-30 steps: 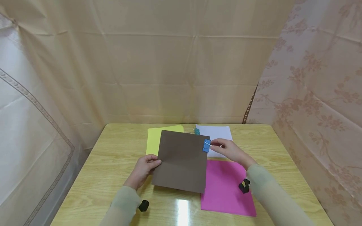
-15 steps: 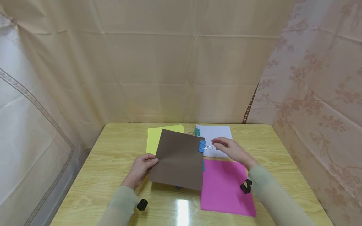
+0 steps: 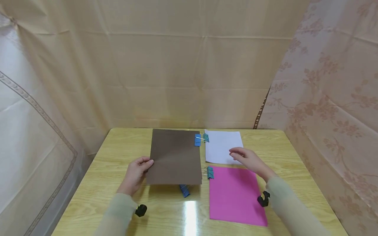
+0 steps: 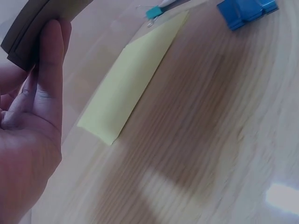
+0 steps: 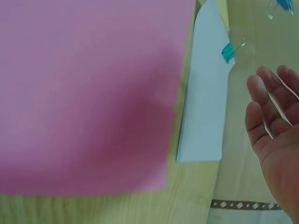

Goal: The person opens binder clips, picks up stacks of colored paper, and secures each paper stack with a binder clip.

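My left hand (image 3: 136,172) pinches the left edge of a dark brown paper stack (image 3: 175,157), thumb on top. In the left wrist view the brown sheets (image 4: 30,35) are raised above the table. A blue binder clip (image 3: 197,140) grips the stack's upper right edge. My right hand (image 3: 249,160) hovers over the white paper (image 3: 222,147) with nothing in it, fingers slightly bent. The right wrist view has this hand (image 5: 280,121) with its fingers apart from everything.
Pink paper (image 3: 236,196) with a teal binder clip (image 3: 210,172) lies front right. Another teal clip (image 3: 206,137) holds the white paper. A loose dark blue binder clip (image 3: 184,190) lies near the brown stack's lower edge. Yellow paper (image 4: 135,74) is beneath the stack.
The right hand has let go of the blue clip and drawn off to the right. The left hand has moved the brown stack left and away, now over the yellow paper, uncovering the dark blue clip.
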Action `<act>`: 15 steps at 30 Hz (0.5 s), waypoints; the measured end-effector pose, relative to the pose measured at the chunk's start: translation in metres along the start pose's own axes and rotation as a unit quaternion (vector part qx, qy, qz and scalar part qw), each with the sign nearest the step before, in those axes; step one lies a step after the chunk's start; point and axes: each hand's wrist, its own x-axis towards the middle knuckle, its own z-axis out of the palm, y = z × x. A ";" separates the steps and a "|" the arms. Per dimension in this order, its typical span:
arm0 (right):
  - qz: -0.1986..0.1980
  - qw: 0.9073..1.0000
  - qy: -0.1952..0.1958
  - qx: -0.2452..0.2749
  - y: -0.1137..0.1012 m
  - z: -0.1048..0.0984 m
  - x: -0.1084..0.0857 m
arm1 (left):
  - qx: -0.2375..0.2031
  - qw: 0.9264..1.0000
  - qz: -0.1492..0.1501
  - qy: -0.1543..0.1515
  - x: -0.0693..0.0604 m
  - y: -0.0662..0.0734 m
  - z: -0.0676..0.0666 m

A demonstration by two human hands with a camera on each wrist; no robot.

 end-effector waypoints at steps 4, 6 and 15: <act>0.010 1.000 0.008 -0.004 0.008 -0.002 -0.005 | 0.005 1.000 0.002 0.008 0.000 0.005 -0.012; 0.012 1.000 0.015 -0.006 0.010 -0.003 -0.007 | 0.006 1.000 0.006 0.010 0.000 0.006 -0.019; 0.016 0.998 0.044 -0.043 0.021 -0.009 -0.014 | 0.006 0.999 0.008 0.039 0.000 0.013 -0.045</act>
